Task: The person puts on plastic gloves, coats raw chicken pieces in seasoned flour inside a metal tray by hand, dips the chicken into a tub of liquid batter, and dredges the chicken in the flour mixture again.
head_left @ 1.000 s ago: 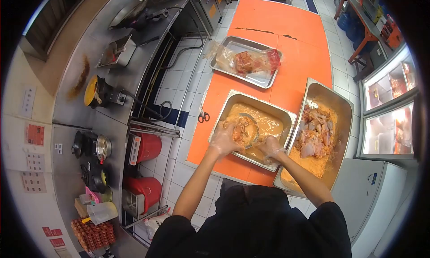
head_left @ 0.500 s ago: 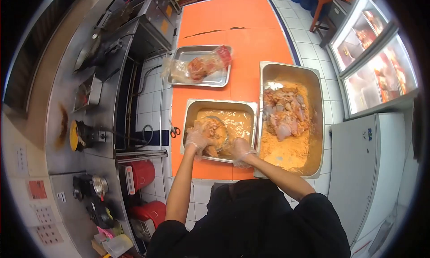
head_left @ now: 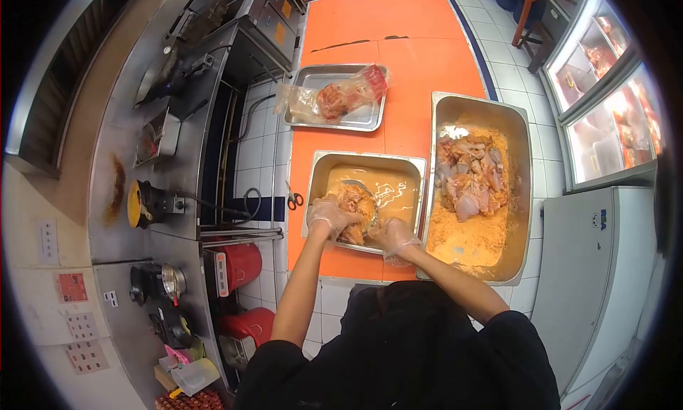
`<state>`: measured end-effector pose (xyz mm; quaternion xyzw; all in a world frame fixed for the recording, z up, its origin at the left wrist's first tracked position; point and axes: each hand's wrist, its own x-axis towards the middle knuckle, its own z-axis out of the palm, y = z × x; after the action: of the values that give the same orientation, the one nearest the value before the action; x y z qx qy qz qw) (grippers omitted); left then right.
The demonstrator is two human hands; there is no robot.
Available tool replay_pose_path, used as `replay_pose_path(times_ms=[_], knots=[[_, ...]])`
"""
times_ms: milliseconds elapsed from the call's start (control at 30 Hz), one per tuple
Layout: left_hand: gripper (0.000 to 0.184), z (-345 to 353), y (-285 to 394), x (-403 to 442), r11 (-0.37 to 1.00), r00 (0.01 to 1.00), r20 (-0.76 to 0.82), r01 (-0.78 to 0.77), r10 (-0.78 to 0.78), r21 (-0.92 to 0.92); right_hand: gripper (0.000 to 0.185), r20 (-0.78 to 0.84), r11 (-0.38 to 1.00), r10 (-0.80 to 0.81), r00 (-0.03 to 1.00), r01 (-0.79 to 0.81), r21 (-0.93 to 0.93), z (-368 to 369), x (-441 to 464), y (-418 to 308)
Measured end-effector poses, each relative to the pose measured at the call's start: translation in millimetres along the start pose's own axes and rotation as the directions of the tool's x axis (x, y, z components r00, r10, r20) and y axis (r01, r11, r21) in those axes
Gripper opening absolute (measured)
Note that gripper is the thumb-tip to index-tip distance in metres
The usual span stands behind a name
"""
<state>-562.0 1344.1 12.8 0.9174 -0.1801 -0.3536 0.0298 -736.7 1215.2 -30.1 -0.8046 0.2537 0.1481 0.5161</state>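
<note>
In a small steel pan (head_left: 319, 169) of thin orange marinade (head_left: 400, 186), raw chicken pieces (head_left: 353, 200) sit in a round metal scoop (head_left: 375, 205), whose curved rim shows beside them. My left hand (head_left: 333, 216), in a clear plastic glove, curls over the left side of the chicken and grips it. My right hand (head_left: 395, 237), gloved the same way, is closed at the scoop's lower right edge, by the pan's near wall. The fingers partly hide the part of the scoop they hold.
A larger steel pan (head_left: 521, 175) at right holds raw chicken (head_left: 469, 179) in orange marinade. Behind stands a metal tray (head_left: 363, 123) with a bag of meat (head_left: 334, 100). Scissors (head_left: 294, 201) lie at the orange table's (head_left: 420, 65) left edge. A steel counter (head_left: 114, 239) runs along the left.
The chicken and scoop show more above the marinade now, with my hands still at either side. The whole view has shifted, so the table sits further right.
</note>
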Motion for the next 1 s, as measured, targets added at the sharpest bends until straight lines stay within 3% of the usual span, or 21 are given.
replay_pose_path(times_ms=[67,200,267,300,400,500,600,700,767,833,1000], knots=[[0.111,3,4,-3,0.989,0.998,-0.043,0.045,-0.04,0.144,0.044,-0.033,0.995,-0.1,0.994,0.1,0.008,6,3,9],[0.111,7,4,13,0.978,0.997,0.036,0.059,-0.067,0.201,0.044,-0.033,1.0,-0.005,0.999,0.005,0.001,6,4,7],[0.115,7,1,20,0.998,0.998,0.03,0.055,-0.056,0.031,0.043,-0.017,0.999,-0.02,1.0,0.021,0.028,3,0,4],[0.115,6,0,20,0.998,0.998,0.028,0.053,-0.054,0.037,0.043,-0.021,0.999,-0.022,1.0,0.022,0.033,5,3,6],[0.108,11,-6,21,0.994,0.984,-0.162,-0.053,0.068,0.095,0.042,-0.068,0.998,-0.066,0.996,0.066,-0.003,9,3,10],[0.1,15,-6,36,0.972,0.995,-0.097,0.011,0.013,0.236,0.041,-0.035,0.996,-0.042,0.998,0.045,0.082,1,-4,3],[0.072,10,11,24,0.967,0.995,-0.046,0.1,-0.091,0.235,0.04,-0.017,0.999,-0.013,1.0,0.014,0.052,2,-4,1],[0.061,11,9,41,0.916,0.994,0.075,0.046,-0.082,0.399,0.039,0.027,0.997,0.012,1.0,-0.014,0.078,-1,-7,2],[0.048,20,-1,56,0.756,0.974,0.214,-0.192,0.07,0.626,0.039,0.033,0.997,0.039,0.999,-0.042,0.07,-4,-9,-2],[0.042,21,12,52,0.9,0.989,0.084,0.076,-0.123,0.429,0.038,0.052,0.994,0.034,0.998,-0.039,0.1,0,-7,1],[0.033,24,31,32,0.881,0.992,0.005,0.112,-0.129,0.46,0.036,0.036,0.994,0.025,0.999,-0.029,0.101,5,-4,9]])
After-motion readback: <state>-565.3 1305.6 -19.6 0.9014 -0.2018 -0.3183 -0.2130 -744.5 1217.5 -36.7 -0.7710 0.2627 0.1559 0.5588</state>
